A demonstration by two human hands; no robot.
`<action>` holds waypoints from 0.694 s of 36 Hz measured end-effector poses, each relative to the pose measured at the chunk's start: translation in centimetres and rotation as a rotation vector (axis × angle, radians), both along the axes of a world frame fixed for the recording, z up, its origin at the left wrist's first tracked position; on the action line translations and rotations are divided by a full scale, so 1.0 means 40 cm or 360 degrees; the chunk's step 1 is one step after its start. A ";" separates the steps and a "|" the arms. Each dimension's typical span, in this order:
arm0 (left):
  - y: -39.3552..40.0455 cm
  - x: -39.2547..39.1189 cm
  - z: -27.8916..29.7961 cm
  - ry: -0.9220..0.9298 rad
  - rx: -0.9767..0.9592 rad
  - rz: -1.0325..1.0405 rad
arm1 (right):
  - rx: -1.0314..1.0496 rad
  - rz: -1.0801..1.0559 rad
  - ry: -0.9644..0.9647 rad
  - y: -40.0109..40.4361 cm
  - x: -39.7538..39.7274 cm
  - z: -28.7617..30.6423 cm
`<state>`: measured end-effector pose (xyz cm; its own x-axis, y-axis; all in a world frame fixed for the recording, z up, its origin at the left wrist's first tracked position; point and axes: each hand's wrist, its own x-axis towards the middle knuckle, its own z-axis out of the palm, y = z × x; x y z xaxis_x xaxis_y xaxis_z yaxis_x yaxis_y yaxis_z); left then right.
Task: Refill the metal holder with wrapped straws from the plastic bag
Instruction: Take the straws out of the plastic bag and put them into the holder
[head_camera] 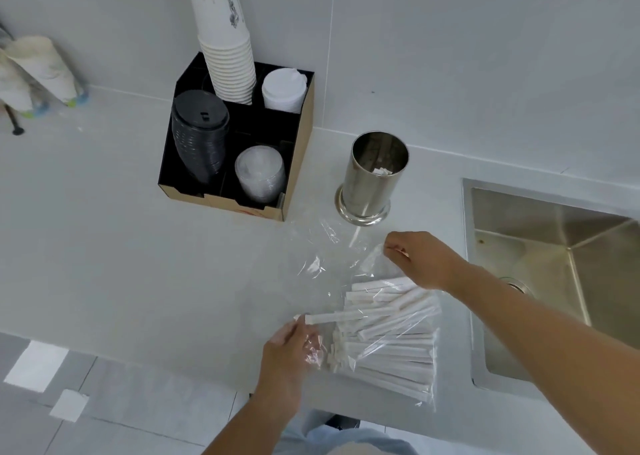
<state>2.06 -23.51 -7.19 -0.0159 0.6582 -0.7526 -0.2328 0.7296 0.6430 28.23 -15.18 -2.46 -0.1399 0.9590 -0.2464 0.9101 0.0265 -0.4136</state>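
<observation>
A pale grey countertop fills most of the view, meeting a tiled wall at the back. A stainless steel sink is set into the counter at the right. Toward the back sits a black cardboard organizer divided into compartments, holding a tall stack of white paper cups, a stack of black lids, a stack of clear lids and a stack of white lids. Just right of it stands the metal holder, an upright steel cylinder on a flared base, with only a few wrapper ends visible deep inside. Near the counter's front edge lies the clear plastic bag, its open mouth toward the holder, filled with white wrapped straws lying roughly side by side. The right hand pinches the bag's upper edge between fingers and thumb. The left hand is at the bag's mouth, fingertips closed on the end of one straw that juts out from the pile.
</observation>
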 end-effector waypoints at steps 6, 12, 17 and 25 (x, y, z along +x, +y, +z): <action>0.040 -0.022 0.017 -0.0216 0.0045 0.0012 | 0.0178 -0.0053 0.0163 -0.030 0.007 0.068; 0.097 -0.045 0.009 -0.0354 0.0066 0.0160 | 0.0361 -0.0026 0.0173 -0.040 -0.009 0.133; 0.153 -0.056 0.043 -0.0437 0.0126 0.0104 | 0.0493 0.0003 0.0158 -0.041 -0.036 0.191; 0.248 -0.075 0.106 -0.0604 0.0299 0.0084 | 0.0789 -0.0068 0.0249 -0.033 -0.059 0.304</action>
<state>-0.95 -13.60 -2.97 0.2016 0.7902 -0.5787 -0.5124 0.5886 0.6252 25.86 -16.51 9.70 -0.0966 0.9608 0.2598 0.8429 0.2178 -0.4920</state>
